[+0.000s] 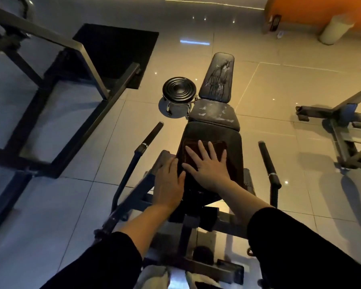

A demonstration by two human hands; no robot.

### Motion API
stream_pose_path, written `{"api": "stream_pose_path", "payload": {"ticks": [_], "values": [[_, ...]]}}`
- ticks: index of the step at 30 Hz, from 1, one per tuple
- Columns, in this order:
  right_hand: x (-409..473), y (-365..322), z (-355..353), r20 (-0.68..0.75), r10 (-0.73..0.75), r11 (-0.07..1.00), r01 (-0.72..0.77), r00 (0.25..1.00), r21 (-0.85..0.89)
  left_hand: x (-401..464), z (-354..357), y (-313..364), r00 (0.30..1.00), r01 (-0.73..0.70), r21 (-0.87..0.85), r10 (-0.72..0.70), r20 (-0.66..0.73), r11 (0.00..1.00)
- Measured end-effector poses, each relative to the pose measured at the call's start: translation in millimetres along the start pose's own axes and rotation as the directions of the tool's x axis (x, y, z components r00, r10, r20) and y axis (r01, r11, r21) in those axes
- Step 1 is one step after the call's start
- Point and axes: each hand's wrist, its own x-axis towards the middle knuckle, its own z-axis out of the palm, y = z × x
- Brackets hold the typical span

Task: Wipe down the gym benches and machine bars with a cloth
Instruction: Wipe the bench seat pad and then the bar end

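Fingers spread wide, right hand (pixel 204 165) presses a dark cloth (pixel 217 148) flat on the bench pad (pixel 233 147) (centre frame). Left hand (pixel 169 182) rests open-fingered on the pad's left edge.

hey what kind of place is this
Most likely a gym. A padded bench with cracked upholstery stands on the tiled floor, with grip handles on either side and a steel machine frame beside it. The right hand presses a cloth flat on the pad.

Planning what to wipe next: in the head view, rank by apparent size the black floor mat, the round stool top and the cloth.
1. black floor mat
2. cloth, partly hidden under the right hand, and round stool top: too close to rank.
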Motion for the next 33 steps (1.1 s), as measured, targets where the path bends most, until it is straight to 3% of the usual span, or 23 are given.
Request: {"api": "stream_pose_path", "payload": {"ticks": [3, 6, 9, 15, 23, 33], "values": [[-19.1, 31.4, 1.2, -0.041, -0.054, 0.999, 0.054, 0.998, 0.0, -6.2, 3.6, 1.7, 0.998, -0.03, 0.069, 0.027, 0.052, 0.997], [-10.1, 49.1, -5.9, 0.01, 0.063, 0.996, -0.064, 0.998, 0.057, -5.3, 4.4, 2.6, 0.999, -0.013, 0.075, 0.01, 0.05, 0.997], [-4.3, 32.8, -2.4, -0.025, 0.151, 0.986, -0.149, 0.988, 0.074, 2.2, 3.8, 5.0, 0.999, -0.006, 0.063, 0.003, 0.044, 0.998], [-29.3, 37.4, 2.9, -0.038, -0.051, 0.997, 0.053, 0.998, 0.05, 16.4, 11.8, 10.5, 1.0, 0.0, 0.046, 0.001, -0.016, 0.999], [17.0, 68.1, -5.3, -0.014, 0.005, 0.999, -0.005, 1.0, 0.032, 52.8, 25.0, 21.5, 0.993, -0.014, 0.103, 0.026, -0.119, 0.995], [64.9, 98.3, -15.6, 0.007, -0.029, 0.999, 0.029, 1.0, 0.022, 55.1, 36.0, 16.6, 0.972, 0.016, 0.19, 0.03, -0.234, 0.982]]}}
